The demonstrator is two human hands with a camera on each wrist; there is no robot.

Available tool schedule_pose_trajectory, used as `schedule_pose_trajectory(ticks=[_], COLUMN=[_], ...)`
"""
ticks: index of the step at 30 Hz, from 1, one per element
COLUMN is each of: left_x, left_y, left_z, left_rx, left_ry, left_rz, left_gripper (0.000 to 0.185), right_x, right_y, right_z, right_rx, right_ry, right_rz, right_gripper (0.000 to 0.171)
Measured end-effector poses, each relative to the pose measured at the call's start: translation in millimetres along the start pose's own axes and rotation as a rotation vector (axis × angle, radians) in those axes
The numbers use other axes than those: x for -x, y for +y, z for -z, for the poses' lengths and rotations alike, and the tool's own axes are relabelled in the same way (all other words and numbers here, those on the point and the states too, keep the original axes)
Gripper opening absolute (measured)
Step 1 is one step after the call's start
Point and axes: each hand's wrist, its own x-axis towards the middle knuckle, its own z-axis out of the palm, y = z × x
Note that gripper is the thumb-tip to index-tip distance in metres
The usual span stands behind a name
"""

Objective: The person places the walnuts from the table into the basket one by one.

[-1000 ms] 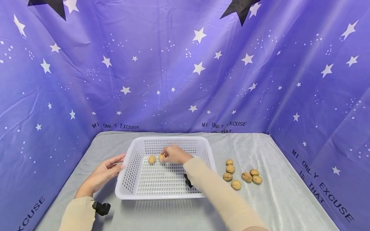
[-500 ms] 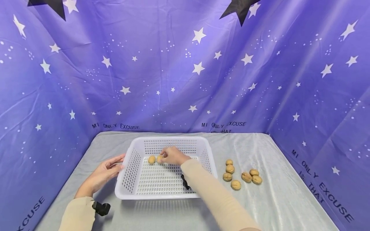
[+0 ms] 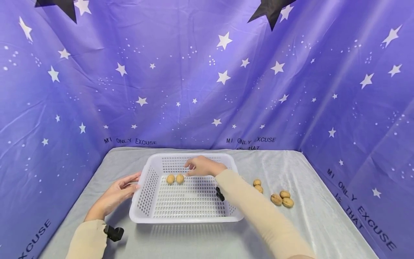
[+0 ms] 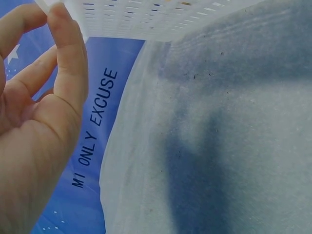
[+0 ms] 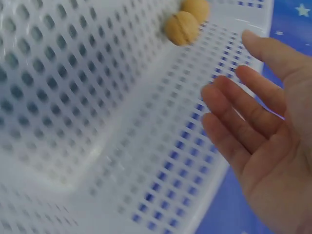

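A white perforated basket [image 3: 143, 189] stands in the middle of a grey-covered table. Two walnuts [image 3: 170, 178] [image 3: 180, 178] lie side by side on its floor near the far left; the right wrist view shows them too [image 5: 181, 28] [image 5: 196, 9]. My right hand [image 3: 194, 167] hovers over the basket's far part, just right of the walnuts, with straight fingers [image 5: 243, 109] and nothing in it. My left hand [image 3: 130, 182] rests relaxed at the basket's left rim [image 4: 146, 17], its fingertips [image 4: 61, 17] touching the rim.
Several loose walnuts [image 3: 280, 198] lie on the table cloth [image 3: 307, 216] to the right of the basket, some partly behind my right sleeve [image 3: 255, 208]. Purple star-printed fabric [image 3: 207, 79] walls in the table at the back and both sides.
My right hand has let go of the walnut it held and lifted back and to the right. That walnut now lies beside the first one. The left hand has stayed put.
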Motion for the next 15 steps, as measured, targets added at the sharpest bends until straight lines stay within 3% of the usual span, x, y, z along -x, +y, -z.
schedule_pose_trajectory(ticks=[7,15], left_x=[0.2,0.7], left_y=[1.4,1.5], left_z=[-0.4,-1.1], left_rx=[0.004,-0.005], left_ry=[-0.002,-0.001], left_rz=[-0.003,0.003], left_gripper=[0.063,0.062], right_x=[23.9,59.6], right_y=[1.1,25.0], right_z=[29.2,49.1], right_rx=[0.055,0.055], right_ry=[-0.004,0.077], right_rz=[0.044,0.085], right_gripper=[0.041,0.037])
